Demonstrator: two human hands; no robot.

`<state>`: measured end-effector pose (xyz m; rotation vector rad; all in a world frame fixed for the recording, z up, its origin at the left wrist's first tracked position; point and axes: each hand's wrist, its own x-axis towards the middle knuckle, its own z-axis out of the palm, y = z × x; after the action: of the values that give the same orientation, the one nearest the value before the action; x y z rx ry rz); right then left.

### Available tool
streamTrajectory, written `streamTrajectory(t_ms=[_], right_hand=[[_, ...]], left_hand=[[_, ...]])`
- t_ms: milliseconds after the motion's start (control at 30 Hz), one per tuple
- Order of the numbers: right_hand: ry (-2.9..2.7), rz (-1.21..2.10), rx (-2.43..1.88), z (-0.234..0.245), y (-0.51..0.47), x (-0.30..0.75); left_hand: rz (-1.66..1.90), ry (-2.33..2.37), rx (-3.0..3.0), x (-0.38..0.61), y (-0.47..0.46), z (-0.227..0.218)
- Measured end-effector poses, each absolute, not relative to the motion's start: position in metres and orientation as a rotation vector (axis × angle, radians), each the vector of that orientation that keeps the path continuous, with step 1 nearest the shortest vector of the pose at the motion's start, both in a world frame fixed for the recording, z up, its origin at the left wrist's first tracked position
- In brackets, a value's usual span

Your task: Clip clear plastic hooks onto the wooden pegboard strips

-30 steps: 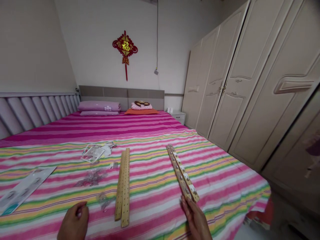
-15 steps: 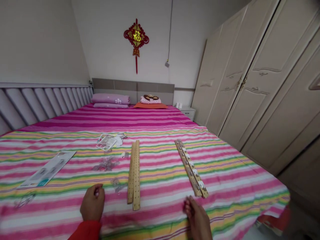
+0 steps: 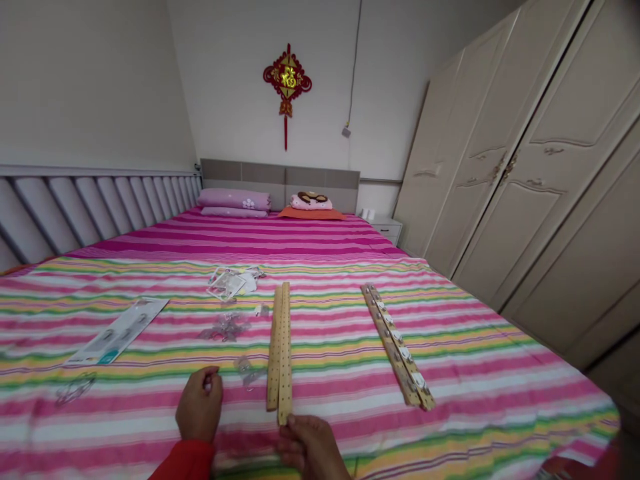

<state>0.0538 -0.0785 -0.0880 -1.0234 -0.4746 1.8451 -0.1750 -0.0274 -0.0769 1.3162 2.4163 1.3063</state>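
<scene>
Two narrow wooden strips [image 3: 285, 347] with rows of small holes lie side by side on the striped bedspread, pointing away from me. My right hand [image 3: 311, 445] has its thumb and fingers at the near end of the right-hand strip, pinching it. To the left of the strips, my left hand [image 3: 200, 404] rests above the cloth with its fingers curled closed. Whatever it holds, if anything, is hidden. Small clear plastic bags [image 3: 227, 327] and a clear packet [image 3: 246, 371] lie between this hand and the strips.
Two more strips [image 3: 396, 347] carrying metal and white pieces lie at the right. Left are a white package card [image 3: 117, 333] and a thin wire-like bundle [image 3: 75, 388]. Papers and packets [image 3: 233, 283] lie farther back. Wardrobe doors [image 3: 520, 173] stand along the right.
My right hand has moved left from beside the strips with attached pieces to the near end of the holed strips. My left hand stays curled. The whole view has shifted slightly.
</scene>
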Motion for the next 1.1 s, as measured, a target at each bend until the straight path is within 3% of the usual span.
streamTrajectory(t_ms=[800, 1100], right_hand=[[-0.53, 1.668, -1.088, -0.1, -0.085, 0.099], [-0.577, 1.633, -1.163, -0.1, -0.093, 0.106]], left_hand=[[1.35, 2.405, 1.335, -0.175, -0.028, -0.079], [1.563, 2.185, 1.306, -0.175, -0.034, -0.082]])
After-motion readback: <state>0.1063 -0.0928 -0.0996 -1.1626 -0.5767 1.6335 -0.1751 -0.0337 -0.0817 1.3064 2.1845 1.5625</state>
